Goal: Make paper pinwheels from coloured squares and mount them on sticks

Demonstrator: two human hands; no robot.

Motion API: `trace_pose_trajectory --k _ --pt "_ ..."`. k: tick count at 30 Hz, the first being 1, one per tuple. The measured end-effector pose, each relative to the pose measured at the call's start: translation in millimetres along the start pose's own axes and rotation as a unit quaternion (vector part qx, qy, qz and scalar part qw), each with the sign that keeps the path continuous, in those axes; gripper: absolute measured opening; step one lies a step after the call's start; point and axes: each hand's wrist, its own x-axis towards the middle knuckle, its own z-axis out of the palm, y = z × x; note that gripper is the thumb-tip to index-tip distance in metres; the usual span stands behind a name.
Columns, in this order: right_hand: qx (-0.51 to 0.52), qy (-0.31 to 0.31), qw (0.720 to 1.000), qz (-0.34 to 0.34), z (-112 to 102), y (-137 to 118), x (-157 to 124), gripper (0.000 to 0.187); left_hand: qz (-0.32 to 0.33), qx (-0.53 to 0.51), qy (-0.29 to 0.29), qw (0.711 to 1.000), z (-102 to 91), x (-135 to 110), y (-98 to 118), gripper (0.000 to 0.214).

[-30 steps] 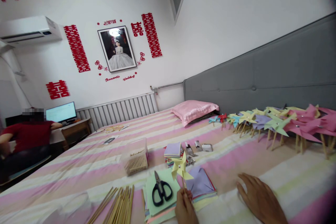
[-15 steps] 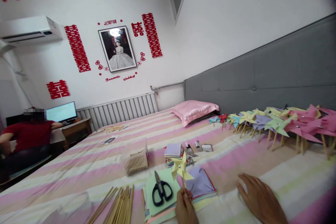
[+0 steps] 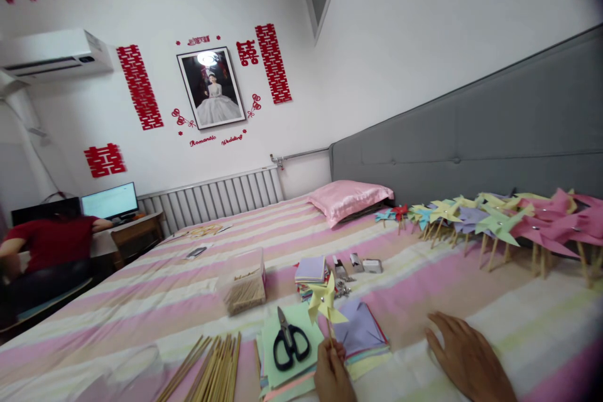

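Checked my feed against the last second: near zero change around the hands. Left hand (image 3: 333,377) still pinches the thin stick of the yellow pinwheel (image 3: 323,300), fingers closed round it below the vanes. Pinwheel is upright, vanes facing the camera, same spot as before, with the purple paper (image 3: 358,330) just behind and to its right.

Right hand (image 3: 466,355) hasn't shifted either: palm down, fingers loosely spread, nothing visible in it. Looks to be resting on the striped bedspread (image 3: 405,292); can't see under the palm.

Scissors (image 3: 287,330) lie untouched on the green paper stack (image 3: 301,317), left of the pinwheel. Loose wooden sticks (image 3: 219,364) further left, clear box (image 3: 254,259) of short sticks beyond them. Finished pinwheels (image 3: 502,224) stand along the headboard (image 3: 452,138), well apart from both hands.

My read: this is a hold, not a step in progress. The pinwheel looks assembled, pin in the middle and vanes folded in, so I'd judge this piece essentially done. Grip seems steady, no slip that I can see
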Motion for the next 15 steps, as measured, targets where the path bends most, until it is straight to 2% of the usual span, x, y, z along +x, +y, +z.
trace_pose_trajectory --k 2,6,15 --pt "0.0 0.0 1.0 0.0 -0.1 -0.2 0.1 0.032 0.025 -0.014 -0.02 0.999 -2.5 0.8 -1.0 0.047" --pt "0.001 -0.002 1.0 -0.003 -0.5 -0.2 -0.3 0.032 0.029 -0.023 -0.031 0.999 -5.4 2.7 -3.9 0.04" --pt "0.003 -0.008 1.0 -0.002 1.6 1.0 -1.5 0.033 0.026 -0.014 -0.019 0.999 -2.1 1.0 -3.7 0.045"
